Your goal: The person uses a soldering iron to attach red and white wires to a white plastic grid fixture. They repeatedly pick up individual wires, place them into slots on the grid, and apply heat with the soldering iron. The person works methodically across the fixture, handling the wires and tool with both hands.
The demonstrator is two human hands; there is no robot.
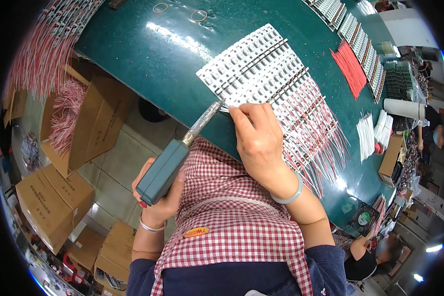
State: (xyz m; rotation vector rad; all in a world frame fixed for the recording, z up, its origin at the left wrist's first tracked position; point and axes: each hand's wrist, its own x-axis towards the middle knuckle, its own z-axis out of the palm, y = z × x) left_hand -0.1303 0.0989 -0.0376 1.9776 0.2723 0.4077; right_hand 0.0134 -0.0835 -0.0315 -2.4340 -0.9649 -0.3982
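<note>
In the head view, I see the left hand wrapped round a grey-green handheld tool, its metal nose at the near-left edge of a white panel lying on the desk. The right hand pinches beside it, on what I can't tell. Red-and-white wires trail from the right-hand rows; left-hand rows look wireless, so I'd judge it partly done.

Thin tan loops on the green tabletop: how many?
2. One loop near the picture's top edge; the second loop slightly lower and right of it. Both lie up-left of the white panel. Others may be hidden under the panels.
</note>
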